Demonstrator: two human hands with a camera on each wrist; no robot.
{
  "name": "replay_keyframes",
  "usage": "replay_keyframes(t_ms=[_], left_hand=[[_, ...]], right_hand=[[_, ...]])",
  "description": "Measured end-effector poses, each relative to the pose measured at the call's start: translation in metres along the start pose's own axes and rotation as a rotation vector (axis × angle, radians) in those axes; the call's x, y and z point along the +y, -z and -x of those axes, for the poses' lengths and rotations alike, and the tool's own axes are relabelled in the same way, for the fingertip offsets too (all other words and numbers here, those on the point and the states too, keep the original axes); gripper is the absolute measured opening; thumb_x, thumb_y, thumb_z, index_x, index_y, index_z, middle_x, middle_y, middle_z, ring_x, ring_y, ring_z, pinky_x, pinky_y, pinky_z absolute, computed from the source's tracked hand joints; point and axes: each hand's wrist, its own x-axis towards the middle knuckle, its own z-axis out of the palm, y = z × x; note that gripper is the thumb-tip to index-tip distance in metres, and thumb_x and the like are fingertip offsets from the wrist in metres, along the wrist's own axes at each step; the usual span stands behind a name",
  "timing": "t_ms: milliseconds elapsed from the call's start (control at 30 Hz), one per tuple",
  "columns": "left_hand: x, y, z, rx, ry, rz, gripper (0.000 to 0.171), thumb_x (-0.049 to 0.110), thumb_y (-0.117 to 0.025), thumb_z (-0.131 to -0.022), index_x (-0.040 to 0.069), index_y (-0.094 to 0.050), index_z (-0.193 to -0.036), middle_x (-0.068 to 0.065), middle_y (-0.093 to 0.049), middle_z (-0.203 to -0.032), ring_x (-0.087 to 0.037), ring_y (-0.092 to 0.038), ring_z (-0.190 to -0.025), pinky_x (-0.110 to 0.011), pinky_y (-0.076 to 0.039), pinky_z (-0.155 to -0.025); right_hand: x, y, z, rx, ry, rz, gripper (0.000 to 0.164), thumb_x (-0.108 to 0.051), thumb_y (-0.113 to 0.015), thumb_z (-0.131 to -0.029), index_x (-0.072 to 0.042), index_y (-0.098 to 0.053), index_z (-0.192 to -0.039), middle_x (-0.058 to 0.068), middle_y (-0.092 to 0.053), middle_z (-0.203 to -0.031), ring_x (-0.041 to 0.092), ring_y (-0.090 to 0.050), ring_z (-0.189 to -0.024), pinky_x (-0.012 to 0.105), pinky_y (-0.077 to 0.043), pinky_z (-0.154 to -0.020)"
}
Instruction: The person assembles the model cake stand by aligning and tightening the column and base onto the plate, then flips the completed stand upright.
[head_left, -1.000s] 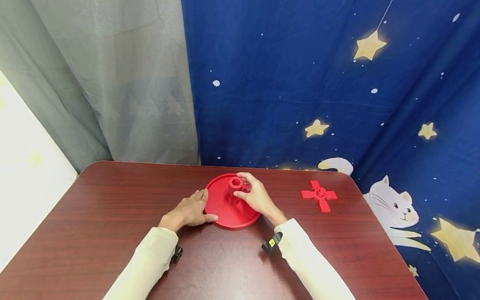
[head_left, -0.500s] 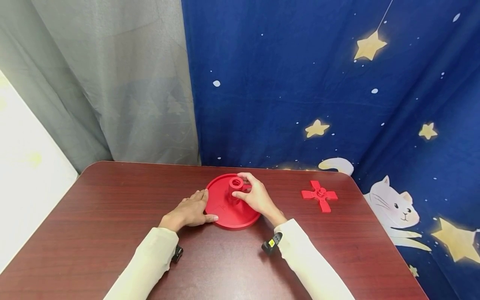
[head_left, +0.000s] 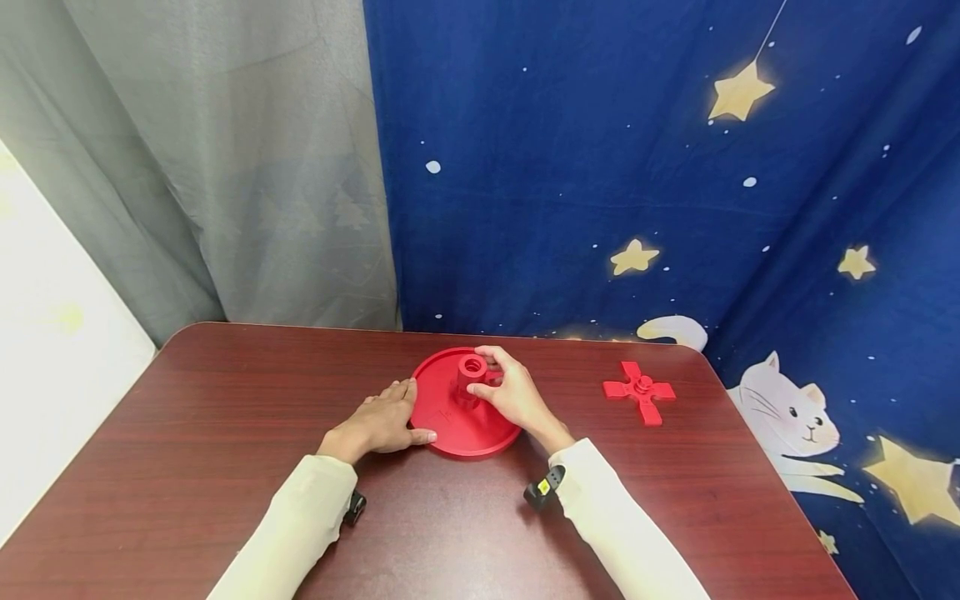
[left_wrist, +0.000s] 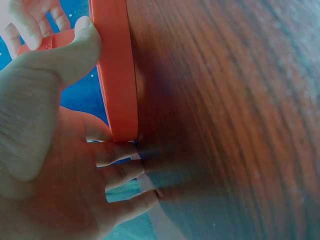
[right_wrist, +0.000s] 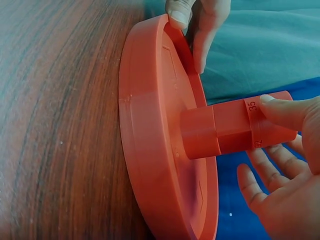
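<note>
In the head view a round red base (head_left: pixel 463 429) with a raised rim lies flat on the table. From its middle rises an upright red cylinder (head_left: pixel 471 379) with a threaded hole in its top; the number 35 is readable on its side in the right wrist view. My right hand (head_left: pixel 517 397) holds this cylinder near the top between thumb and fingers. A small red part sticks out towards the right palm, mostly hidden. My left hand (head_left: pixel 382 422) rests against the base's left edge, thumb over the rim (left_wrist: pixel 116 75), other fingers spread and fairly straight along the outside.
A red cross-shaped piece (head_left: pixel 640 392) with a short threaded stud in its middle lies to the right on the brown wooden table (head_left: pixel 247 417). Grey (head_left: pixel 300 183) and blue star-patterned curtains (head_left: pixel 540 167) hang behind the table's far edge.
The right thumb has shifted slightly left on the cylinder and back again. The left hand, the base and the cross-shaped piece stay in place.
</note>
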Motion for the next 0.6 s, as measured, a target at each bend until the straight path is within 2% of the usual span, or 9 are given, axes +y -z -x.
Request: replay_keyframes(t_ms=[300, 467, 600], left_hand=[[-0.0003, -0.0006, -0.0006, -0.005, 0.008, 0.008, 0.098, 0.05, -0.068, -0.089, -0.009, -0.023, -0.152, -0.028, -0.026, -0.158, -0.046, -0.025, -0.146, -0.065, -0.025, -0.114], [-0.0005, -0.0009, -0.0006, -0.007, 0.008, 0.006, 0.098, 0.05, -0.068, -0.089, -0.009, -0.024, -0.152, -0.028, -0.027, -0.158, -0.047, -0.025, -0.146, -0.065, -0.025, -0.114], [-0.0011, -0.0015, -0.0009, -0.007, 0.008, 0.006, 0.098, 0.05, -0.069, -0.088, -0.009, -0.024, -0.153, -0.028, -0.027, -0.158, -0.046, -0.025, -0.146, -0.065, -0.025, -0.114]], right_hand=[[0.0021, -0.0027, -0.0012, 0.028, 0.0, 0.016, 0.057, -0.005, -0.082, -0.079, -0.003, -0.057, -0.13, 0.016, -0.064, -0.118, 0.032, -0.064, -0.106, 0.045, -0.056, -0.091], [0.0017, -0.0014, 0.0005, 0.012, 0.003, 0.021, 0.056, -0.012, -0.081, -0.082, -0.005, -0.057, -0.132, 0.014, -0.065, -0.119, 0.031, -0.067, -0.103, 0.044, -0.056, -0.091], [0.0015, -0.0006, 0.0018, -0.009, 0.002, 0.012, 0.057, -0.01, -0.079, -0.083, -0.007, -0.056, -0.135, 0.013, -0.065, -0.123, 0.03, -0.066, -0.107, 0.044, -0.055, -0.093]])
